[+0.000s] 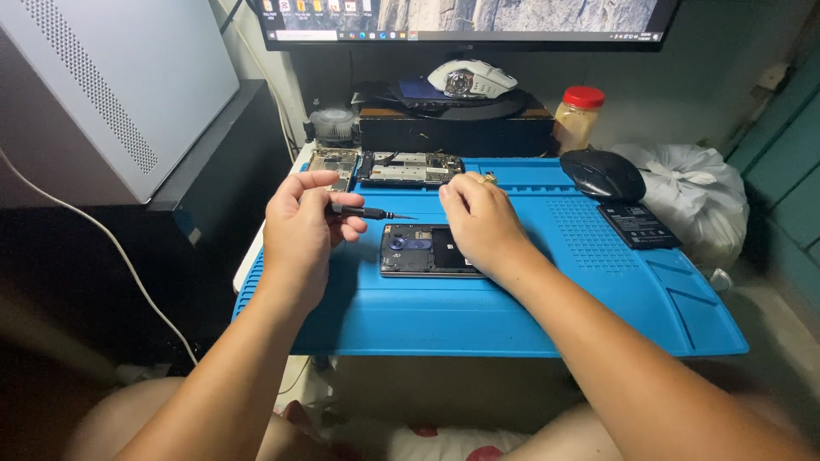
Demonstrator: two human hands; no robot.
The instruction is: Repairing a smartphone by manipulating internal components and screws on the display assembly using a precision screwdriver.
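An opened phone [424, 250] lies flat near the middle of the blue work mat [512, 316], its back cover off, so that the dark inner parts and a round blue piece are visible. The right hand [480, 224] rests on the phone's right end with the fingers curled down — it presses on the phone rather than gripping it, and it covers that part of the phone. The left hand [301, 229] is just beside the phone's left end, closed around a small screwdriver [369, 212]; the thumb and fingers pinch the dark handle, and the thin tip points to the right, above the phone's upper edge (whether it touches anything I cannot tell).

Behind the hands, at the far edge of the mat, lie two disassembled phone parts [408, 169] with bare circuit boards. A black computer mouse [603, 174] and a flat black battery [637, 224] lie on the mat's right part. Further back stand a jar with a red lid [579, 117], a white mouse [472, 78] and a monitor [461, 21] — a white plastic bag [692, 192] lies at the right.
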